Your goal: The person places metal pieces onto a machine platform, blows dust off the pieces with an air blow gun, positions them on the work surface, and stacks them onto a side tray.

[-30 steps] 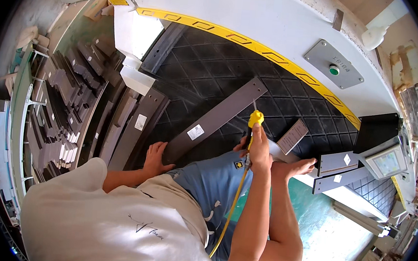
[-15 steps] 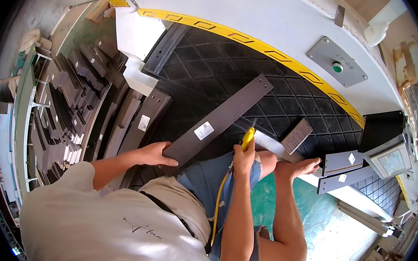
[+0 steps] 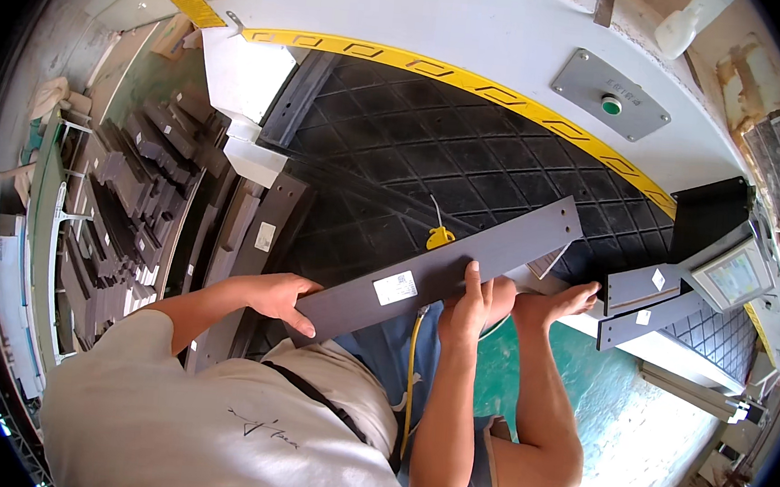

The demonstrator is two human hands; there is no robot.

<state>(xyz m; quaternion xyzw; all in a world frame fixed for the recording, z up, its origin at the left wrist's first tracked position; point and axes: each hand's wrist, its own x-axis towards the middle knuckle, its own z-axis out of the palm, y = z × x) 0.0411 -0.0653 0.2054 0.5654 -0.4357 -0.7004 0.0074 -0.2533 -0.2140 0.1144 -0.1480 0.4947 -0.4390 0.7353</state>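
Currently, the left hand (image 3: 283, 299) clasps the lower left end of the board (image 3: 447, 271), which slants before the black mat (image 3: 503, 197), while the right hand (image 3: 465, 312) thumbs its face, hidden fingers' grip untellable, a yellow nozzle (image 3: 440, 237) poking out behind.
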